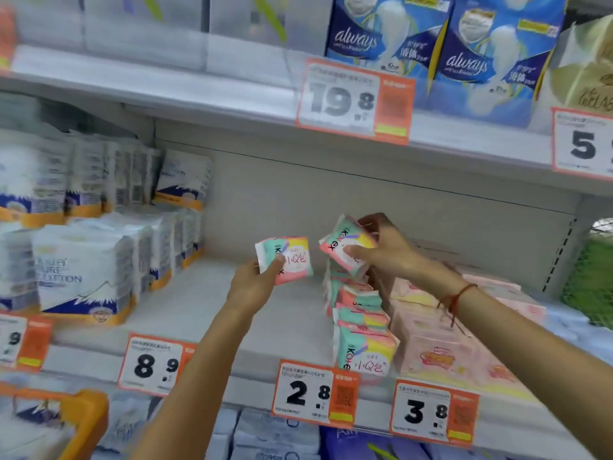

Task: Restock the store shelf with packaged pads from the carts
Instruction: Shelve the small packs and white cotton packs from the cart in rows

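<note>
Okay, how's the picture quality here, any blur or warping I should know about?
Head view: motion blur smears the left side, so the white cotton packs read soft; the Kotex pack in the left hand and the 2.8 price tag stay legible; wide-angle distortion slants the shelf edge; lighting is even, without hard glare.

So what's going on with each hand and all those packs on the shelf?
left hand: holds one Kotex pack, off the shelf
right hand: holds second Kotex pack above the row
Kotex row: standing on the shelf, front to back
pink packs: stacked beside the row
white cotton packs: stacked at left
</note>
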Tool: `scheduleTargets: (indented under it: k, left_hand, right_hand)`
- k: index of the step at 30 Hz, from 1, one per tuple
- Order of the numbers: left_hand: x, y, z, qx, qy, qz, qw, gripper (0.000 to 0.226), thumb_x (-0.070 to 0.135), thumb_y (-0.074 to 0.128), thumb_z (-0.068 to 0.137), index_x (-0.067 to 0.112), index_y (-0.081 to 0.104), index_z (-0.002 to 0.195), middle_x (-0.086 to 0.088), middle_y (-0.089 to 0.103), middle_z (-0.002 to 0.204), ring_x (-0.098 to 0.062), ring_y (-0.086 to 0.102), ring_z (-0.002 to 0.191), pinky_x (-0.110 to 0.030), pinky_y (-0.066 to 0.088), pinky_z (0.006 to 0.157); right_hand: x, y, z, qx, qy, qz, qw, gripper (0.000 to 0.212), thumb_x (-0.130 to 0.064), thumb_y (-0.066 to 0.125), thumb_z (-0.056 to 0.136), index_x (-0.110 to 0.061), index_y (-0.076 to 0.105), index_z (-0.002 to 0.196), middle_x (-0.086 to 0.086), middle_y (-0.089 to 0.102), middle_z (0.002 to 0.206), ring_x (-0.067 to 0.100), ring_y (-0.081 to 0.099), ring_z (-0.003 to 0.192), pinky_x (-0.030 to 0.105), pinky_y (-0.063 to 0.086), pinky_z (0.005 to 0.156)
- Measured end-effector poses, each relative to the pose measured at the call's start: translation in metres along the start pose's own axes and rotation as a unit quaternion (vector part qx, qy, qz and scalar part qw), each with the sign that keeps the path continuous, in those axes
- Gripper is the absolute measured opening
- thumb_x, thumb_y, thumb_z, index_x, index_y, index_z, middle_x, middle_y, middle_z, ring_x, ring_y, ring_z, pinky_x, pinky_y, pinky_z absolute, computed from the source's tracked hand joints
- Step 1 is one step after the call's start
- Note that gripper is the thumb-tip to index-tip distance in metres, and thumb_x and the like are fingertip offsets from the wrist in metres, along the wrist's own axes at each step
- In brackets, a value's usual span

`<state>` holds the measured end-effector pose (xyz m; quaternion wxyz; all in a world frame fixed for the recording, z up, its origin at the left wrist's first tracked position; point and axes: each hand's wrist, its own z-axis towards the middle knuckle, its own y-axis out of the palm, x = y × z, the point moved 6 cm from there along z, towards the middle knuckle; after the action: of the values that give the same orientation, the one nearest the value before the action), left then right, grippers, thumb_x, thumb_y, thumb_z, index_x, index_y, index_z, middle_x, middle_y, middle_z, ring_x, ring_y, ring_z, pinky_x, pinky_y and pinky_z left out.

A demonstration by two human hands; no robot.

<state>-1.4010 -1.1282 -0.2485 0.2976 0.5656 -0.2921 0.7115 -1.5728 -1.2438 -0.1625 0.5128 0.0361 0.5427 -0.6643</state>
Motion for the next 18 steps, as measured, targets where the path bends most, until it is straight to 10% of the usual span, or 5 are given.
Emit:
scheduleTargets:
  k: [18]
  left_hand:
    - [-0.027, 0.013, 0.023, -0.037, -0.001, -0.075, 0.997, 0.010, 0.029, 0.054, 0.095, 0.020, 0.057, 0.098, 0.013, 0.057, 0.080, 0.000, 0.053, 0.073, -0.028, 0.043, 0.074]
  right_hand:
    - [0.040, 0.025, 0.101, -0.036, -0.035, -0.398, 0.916, 0.046, -0.033, 0.072, 0.078, -0.025, 0.059, 0.121, 0.002, 0.059, 0.126, 0.024, 0.056, 0.113, 0.037, 0.043, 0.095]
